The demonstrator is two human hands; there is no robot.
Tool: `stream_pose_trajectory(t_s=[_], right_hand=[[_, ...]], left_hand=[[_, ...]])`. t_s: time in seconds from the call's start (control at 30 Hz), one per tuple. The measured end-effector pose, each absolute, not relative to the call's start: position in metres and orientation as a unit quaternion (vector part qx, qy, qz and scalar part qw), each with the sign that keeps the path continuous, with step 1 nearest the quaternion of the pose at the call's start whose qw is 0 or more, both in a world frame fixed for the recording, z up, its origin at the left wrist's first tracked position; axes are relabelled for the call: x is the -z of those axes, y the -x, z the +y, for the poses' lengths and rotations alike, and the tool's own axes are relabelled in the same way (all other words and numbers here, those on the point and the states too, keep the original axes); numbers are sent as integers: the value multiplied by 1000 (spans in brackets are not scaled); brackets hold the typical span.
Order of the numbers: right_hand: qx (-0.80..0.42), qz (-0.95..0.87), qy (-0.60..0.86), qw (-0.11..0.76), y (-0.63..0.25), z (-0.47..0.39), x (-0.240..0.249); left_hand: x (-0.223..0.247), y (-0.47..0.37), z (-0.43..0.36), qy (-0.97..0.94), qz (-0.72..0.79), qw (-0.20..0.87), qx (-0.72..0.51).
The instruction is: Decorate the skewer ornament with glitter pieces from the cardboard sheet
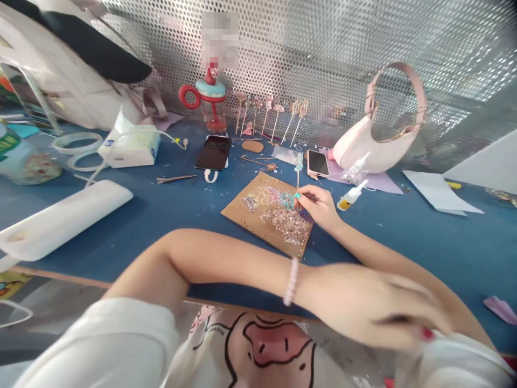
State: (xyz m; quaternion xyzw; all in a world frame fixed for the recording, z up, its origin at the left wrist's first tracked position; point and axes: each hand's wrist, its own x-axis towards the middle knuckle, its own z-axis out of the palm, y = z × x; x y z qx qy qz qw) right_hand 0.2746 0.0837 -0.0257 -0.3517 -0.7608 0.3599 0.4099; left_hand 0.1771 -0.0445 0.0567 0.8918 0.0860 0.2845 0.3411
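Note:
My right hand (pixel 321 206) is closed in a pinch over the brown board (pixel 264 229). Between its fingertips is a thin stick (pixel 298 180), upright, with a pale blue cluster at its top. A short dark line by the fingers is too small to make out. Loose beads (pixel 286 223) in pink, teal and yellow lie spread on the board beneath. My left arm crosses in front of me, a pale bead bracelet at its wrist. Near my right sleeve, over the right forearm, my left hand (pixel 375 307) is smeared by motion, and its fingers are unclear.
A small glue bottle (pixel 350 197) lies right of my right hand. Behind the board are two phones (pixel 214 152), several decorated sticks (pixel 266 116) standing up, and a red-handled cup (pixel 214 108). Tweezers (pixel 176 178) lie left, a white handbag (pixel 377 143) right.

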Motion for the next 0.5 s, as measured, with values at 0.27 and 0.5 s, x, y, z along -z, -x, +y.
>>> stream_pose_trajectory(t_s=[0.27,0.5], right_hand=[[-330,-781,336,411,-262,63,12],[-312,-816,314,371,-253,38,5]], left_hand=[[13,-74,26,-699,267,430,-505],[22,-74,29,-648,296,492,-500]])
